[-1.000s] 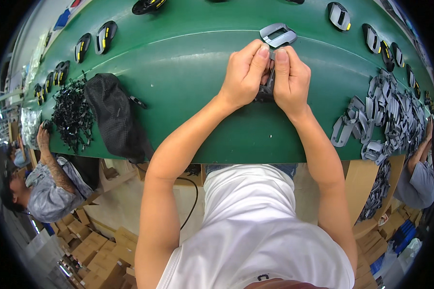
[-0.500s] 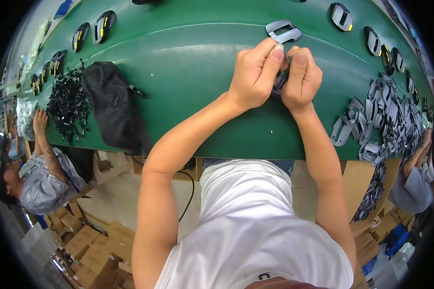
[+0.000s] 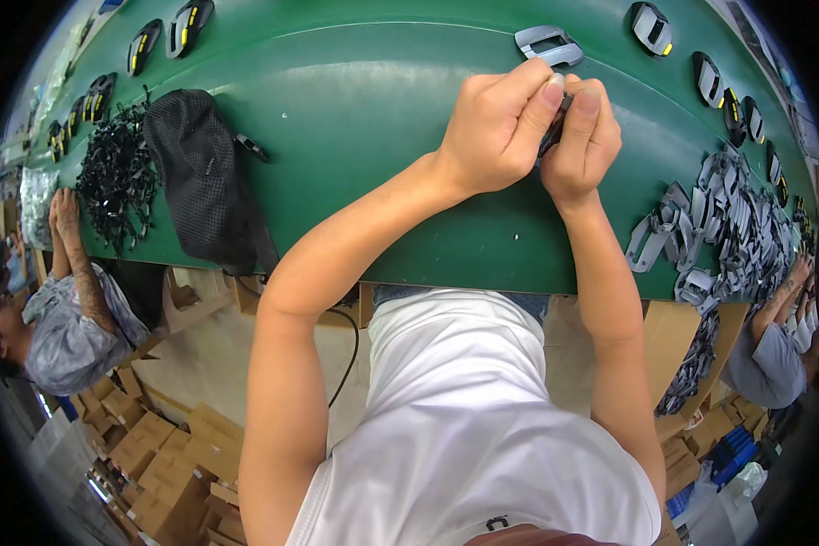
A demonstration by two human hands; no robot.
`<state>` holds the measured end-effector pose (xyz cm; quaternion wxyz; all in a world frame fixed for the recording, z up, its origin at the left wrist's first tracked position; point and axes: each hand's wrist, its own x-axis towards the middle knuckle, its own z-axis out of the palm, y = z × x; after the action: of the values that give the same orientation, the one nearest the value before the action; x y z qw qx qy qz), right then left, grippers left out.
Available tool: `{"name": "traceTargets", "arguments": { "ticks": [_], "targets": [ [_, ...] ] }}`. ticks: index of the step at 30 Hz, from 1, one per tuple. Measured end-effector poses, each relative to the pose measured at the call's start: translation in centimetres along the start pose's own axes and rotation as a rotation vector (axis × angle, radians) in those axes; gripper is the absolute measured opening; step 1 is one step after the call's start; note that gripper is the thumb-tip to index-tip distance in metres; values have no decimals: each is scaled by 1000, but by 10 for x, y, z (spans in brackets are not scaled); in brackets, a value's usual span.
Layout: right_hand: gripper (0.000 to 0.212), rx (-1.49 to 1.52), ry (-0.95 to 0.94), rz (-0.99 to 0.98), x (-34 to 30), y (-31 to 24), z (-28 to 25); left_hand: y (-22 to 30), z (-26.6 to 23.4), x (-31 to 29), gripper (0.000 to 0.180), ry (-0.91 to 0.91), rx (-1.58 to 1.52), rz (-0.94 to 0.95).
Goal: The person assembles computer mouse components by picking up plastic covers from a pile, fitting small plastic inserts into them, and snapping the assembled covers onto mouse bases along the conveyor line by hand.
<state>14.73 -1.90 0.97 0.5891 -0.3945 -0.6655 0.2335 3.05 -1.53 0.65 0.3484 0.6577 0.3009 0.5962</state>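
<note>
Both of my hands are closed, thumbs on top, around a small dark plastic piece [image 3: 555, 130]; most of it is hidden by the fingers. My left hand [image 3: 503, 129] pinches it from the left and my right hand [image 3: 581, 138] from the right, with the knuckles close together above the green table [image 3: 364, 164]. Just beyond my fingertips lies a grey ring-shaped plastic shell [image 3: 548, 45] with a long opening.
On the right is a heap of grey plastic shells [image 3: 742, 218]; on the left, a tangle of small black parts [image 3: 118, 182] beside a black mesh pouch [image 3: 205, 173]. A small black part [image 3: 251, 147] lies by the pouch. Assembled black-and-grey pieces [image 3: 651, 29] line the far side. Co-workers sit both sides.
My two hands, still closed on the dark piece, have shifted slightly up and to the right in the picture. The view itself has moved a little.
</note>
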Motion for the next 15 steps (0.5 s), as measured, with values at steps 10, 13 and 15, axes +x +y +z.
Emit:
{"name": "traceTargets", "arguments": {
  "ticks": [10,13,15],
  "targets": [
    [35,-36,31,93,-8,1,8,-2,5,-5,17,119,285,151],
    [33,-62,6,227,-4,4,6,-1,7,-5,19,108,336,276],
    [33,-21,29,181,-8,-4,8,3,-1,-4,21,91,283,178]
  ]
}}
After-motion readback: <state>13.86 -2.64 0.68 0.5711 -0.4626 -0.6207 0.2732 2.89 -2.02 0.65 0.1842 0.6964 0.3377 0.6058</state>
